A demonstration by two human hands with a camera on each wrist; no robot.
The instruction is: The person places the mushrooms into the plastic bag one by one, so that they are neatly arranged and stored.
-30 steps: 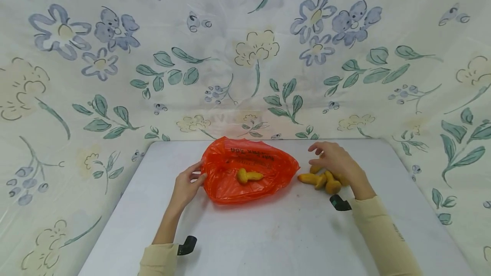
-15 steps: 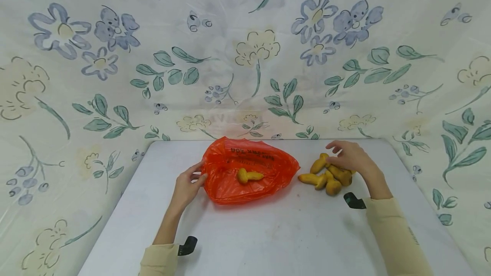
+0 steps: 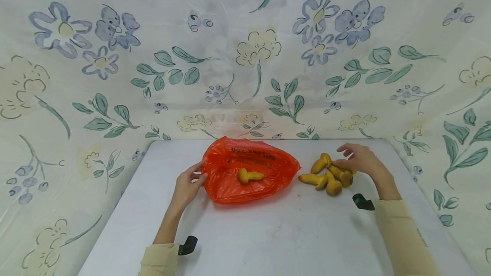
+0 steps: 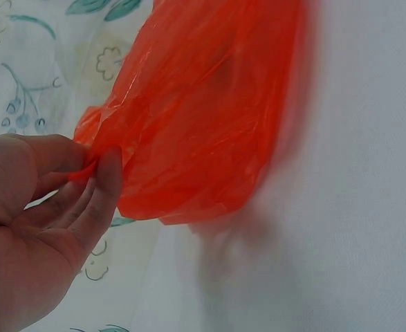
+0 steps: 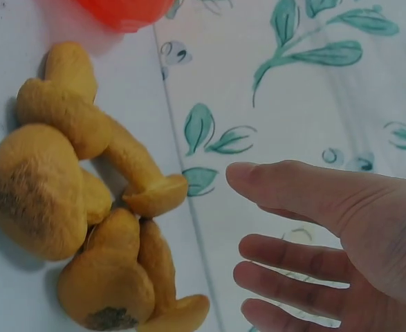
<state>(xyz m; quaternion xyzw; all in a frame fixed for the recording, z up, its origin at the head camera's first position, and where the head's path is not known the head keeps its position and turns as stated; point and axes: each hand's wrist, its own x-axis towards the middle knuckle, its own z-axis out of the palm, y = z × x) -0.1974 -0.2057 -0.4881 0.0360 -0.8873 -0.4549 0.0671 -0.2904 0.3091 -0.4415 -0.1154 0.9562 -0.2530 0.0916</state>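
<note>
PLACE: looks a draped recording spot — home or studio, cannot tell | BACKDROP: pale floral sheet (image 3: 222, 67), blue blooms and green leaves, filling upper frame and both sides | SURFACE: plain white table (image 3: 264, 237), lower centre, backed by the sheet | RIG: black wrist camera (image 3: 187, 245), lower left of centre — second wrist camera (image 3: 363, 202), lower right
</note>
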